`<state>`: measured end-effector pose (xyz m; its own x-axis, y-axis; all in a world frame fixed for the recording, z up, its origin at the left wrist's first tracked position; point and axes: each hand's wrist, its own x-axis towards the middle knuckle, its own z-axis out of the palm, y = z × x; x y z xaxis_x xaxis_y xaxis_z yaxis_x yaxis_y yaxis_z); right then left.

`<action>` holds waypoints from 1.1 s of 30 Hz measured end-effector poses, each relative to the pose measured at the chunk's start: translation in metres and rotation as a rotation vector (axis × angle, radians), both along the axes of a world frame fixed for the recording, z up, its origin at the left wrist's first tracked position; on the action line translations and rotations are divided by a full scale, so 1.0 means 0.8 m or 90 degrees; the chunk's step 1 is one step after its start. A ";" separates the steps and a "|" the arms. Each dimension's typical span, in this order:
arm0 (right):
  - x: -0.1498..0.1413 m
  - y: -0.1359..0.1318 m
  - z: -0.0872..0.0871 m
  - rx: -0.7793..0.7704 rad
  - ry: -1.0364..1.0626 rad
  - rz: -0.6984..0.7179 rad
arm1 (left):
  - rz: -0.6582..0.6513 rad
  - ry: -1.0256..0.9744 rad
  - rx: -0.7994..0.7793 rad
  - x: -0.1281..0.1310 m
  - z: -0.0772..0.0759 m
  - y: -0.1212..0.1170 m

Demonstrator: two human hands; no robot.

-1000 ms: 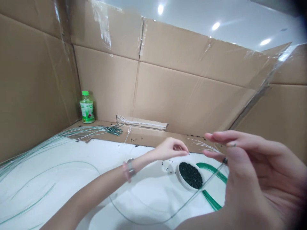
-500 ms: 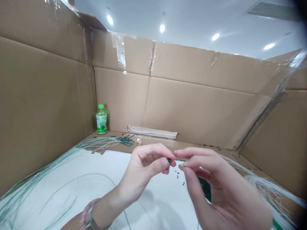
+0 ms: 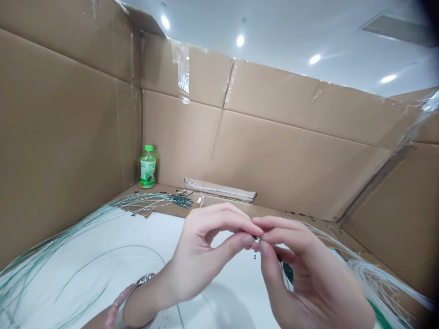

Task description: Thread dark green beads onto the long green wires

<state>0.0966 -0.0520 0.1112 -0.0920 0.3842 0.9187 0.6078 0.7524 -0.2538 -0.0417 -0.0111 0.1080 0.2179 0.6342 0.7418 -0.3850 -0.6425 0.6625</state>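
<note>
My left hand (image 3: 209, 253) is closed in a pinch, thumb against forefinger, on a small black piece (image 3: 255, 237) that shows only in part. Facing it, my right hand (image 3: 308, 269) pinches the green end of a thin wire (image 3: 261, 238). The fingertips of both hands touch, and the wire's end meets the black piece between them. Fingers hide whether the end is inside it. Below them, a few tiny black pieces (image 3: 254, 257) lie on the white tabletop (image 3: 164, 283). A dark green object (image 3: 289, 273) is mostly hidden behind my right hand.
Green and white wires (image 3: 85, 221) run along the left side, their dark-tipped ends (image 3: 181, 199) bunched at the back. White wires (image 3: 373, 269) coil on the right. A green-capped bottle (image 3: 148, 170) stands in the back left corner. Cardboard walls (image 3: 291, 160) enclose the table.
My hands were slightly apart and have come together, bringing the wire's end to the black piece. The camera view has shifted and tilted a little.
</note>
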 end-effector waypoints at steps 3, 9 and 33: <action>0.001 0.000 0.001 0.000 -0.008 -0.012 | 0.027 0.012 0.027 -0.002 -0.001 0.000; 0.003 -0.001 0.002 -0.005 -0.041 -0.032 | 0.073 0.041 0.075 -0.004 -0.003 0.000; -0.012 0.000 0.001 -0.005 0.075 -0.027 | 0.086 0.036 0.049 -0.002 0.002 -0.001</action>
